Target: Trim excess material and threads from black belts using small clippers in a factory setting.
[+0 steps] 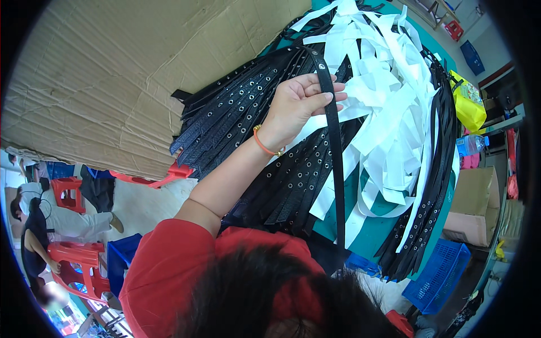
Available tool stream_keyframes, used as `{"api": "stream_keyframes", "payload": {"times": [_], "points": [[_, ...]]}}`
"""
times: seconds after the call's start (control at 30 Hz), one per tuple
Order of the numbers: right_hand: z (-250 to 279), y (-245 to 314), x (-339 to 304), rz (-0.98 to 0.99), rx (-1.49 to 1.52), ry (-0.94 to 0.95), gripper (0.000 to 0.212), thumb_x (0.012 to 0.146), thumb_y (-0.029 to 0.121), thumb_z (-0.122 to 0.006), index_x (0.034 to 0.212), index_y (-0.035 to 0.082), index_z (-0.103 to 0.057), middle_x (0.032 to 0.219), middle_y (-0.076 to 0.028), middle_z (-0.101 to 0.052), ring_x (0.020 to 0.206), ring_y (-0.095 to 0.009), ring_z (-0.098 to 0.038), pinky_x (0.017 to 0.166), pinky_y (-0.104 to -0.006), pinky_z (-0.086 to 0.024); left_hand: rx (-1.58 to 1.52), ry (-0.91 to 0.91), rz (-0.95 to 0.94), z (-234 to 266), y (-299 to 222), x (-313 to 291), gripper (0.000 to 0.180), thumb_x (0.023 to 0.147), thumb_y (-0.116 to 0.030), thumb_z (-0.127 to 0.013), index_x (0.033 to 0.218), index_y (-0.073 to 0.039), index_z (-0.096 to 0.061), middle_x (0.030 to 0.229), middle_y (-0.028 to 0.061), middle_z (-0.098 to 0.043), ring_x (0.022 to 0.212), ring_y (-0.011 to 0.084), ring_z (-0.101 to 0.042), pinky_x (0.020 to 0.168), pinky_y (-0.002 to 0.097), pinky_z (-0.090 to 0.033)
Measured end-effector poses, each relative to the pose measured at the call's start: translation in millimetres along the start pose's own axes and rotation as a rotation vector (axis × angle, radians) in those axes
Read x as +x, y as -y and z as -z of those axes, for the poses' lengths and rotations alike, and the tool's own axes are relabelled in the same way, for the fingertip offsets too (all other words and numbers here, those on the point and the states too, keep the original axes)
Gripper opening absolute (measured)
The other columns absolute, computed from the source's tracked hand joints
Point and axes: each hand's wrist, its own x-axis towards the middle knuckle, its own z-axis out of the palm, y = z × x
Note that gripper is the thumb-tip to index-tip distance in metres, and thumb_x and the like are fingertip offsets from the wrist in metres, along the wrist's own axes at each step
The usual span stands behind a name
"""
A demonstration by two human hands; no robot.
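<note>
Green table beneath, then white strips, then heaped eyelet straps; watching remotely, I see the left hand pinching one black strap, thumb over fingers, its long axis running bodyward (right hand unseen).

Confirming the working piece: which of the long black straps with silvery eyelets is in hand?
The single black eyelet strap gripped by the bare left hand, passing in front of flat white strips; the other black straps lie bunched, unheld.

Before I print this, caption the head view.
A left hand holds a black eyeleted strap over more black straps and white strips on a teal tabletop.
</note>
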Motion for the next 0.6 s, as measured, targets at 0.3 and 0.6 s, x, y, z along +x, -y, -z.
{"api": "stream_keyframes", "payload": {"times": [0.3,0.6], "points": [[-77,134,10,0.852,0.068,-0.289,0.029,0.091,0.009,-0.044,0.115,-0.004,-0.052,0.118,-0.017,-0.054,0.108,-0.025,-0.053,0.094,-0.0354,-0.040,-0.107,0.119,0.051,-41,5,-28,0.034,0.084,0.002,-0.051,0.117,0.007,-0.045,0.112,0.0199,-0.055,0.101,0.0272,-0.058,0.087,0.0365,-0.049],[-176,199,60,0.748,0.144,0.141,0.019,0.093,0.019,-0.043,0.093,0.001,-0.049,0.060,-0.001,-0.046,0.050,-0.005,-0.040,0.045,-0.0171,-0.030,-0.090,0.094,0.069,-37,-7,-47,0.037,0.083,0.003,-0.051,0.119,0.008,-0.043,0.113,0.0209,-0.054,0.101,0.0266,-0.058,0.085,0.0361,-0.050]]}}
